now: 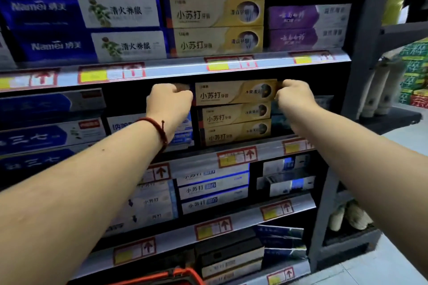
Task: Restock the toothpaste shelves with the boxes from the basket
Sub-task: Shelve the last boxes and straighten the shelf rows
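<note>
Both my forearms stretched forward, my left hand [170,97] and right hand [293,93] with fingers curled pinching the ends of a long gold cardboard toothpaste box [234,92], atop the gold stack at the shelf's front edge [266,148]

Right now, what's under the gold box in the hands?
Under the top gold box, gripped by left hand and right hand, sit a middle gold box and a bottom gold box. Anything behind them is hidden.
</note>
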{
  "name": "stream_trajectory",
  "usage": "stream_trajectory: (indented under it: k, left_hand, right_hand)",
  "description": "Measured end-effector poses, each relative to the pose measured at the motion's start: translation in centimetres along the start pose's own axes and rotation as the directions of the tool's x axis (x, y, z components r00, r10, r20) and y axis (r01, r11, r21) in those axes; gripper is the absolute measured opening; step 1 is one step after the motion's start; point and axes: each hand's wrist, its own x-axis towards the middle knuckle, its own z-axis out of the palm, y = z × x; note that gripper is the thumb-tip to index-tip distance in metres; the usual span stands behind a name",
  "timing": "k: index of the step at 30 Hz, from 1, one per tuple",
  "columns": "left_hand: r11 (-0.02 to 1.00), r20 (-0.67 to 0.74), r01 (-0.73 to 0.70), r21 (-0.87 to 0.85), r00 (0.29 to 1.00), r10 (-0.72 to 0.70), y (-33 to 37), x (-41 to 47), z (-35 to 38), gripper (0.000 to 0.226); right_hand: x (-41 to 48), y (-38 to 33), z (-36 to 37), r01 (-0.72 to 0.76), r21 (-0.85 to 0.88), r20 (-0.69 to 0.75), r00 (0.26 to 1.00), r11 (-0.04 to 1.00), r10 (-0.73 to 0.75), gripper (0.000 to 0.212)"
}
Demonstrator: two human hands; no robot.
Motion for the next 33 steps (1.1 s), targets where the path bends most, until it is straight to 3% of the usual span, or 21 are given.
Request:
stream_trajectory:
  k: [6, 12, 22, 26, 30, 33]
  left_hand:
    - [0.998, 0.071, 0.055, 0.001, 0.996, -0.055, 0.5, 1.9, 1.1, 0.047]
    - [0.994, 0.113, 0.002, 0.109, 0.993, -0.014, 0.7, 1.5, 2.0, 0.023]
    - [0.968, 0.131, -0.132, 0.212, 0.986, 0.106, 0.5, 1.3, 2.3, 0.022]
    - [0.940, 0.149, -0.205, 0.274, 0.974, 0.169, 0.4, 0.7, 1.5, 0.016]
    - [0.890, 0.193, -0.333, 0.310, 0.939, 0.284, -0.4, -1.0, -0.5, 0.028]
    - [0.831, 0.290, -0.439, 0.341, 0.890, 0.351, -1.5, -2.7, -3.0, 0.043]
  right_hand:
    - [2.1, -0.4, 1.0, 0.014, 0.001, -0.026, 1.000, 1.000, -0.014, 0.013]
    - [2.0, 1.5, 0.5, 0.004, -0.129, -0.004, 1.000, 0.992, -0.005, 0.011]
    - [1.5, 2.4, 0.7, -0.010, -0.049, 0.022, 1.000, 0.999, 0.011, 0.015]
    - [0.7, 2.2, 0.7, 0.014, -0.097, 0.023, 1.000, 0.995, -0.012, 0.003]
    - [-1.8, 2.0, 1.2, 0.138, -0.265, -0.008, 0.989, 0.954, -0.145, 0.022]
    - [-5.0, 1.5, 2.4, 0.259, -0.320, 0.110, 0.965, 0.911, -0.236, 0.049]
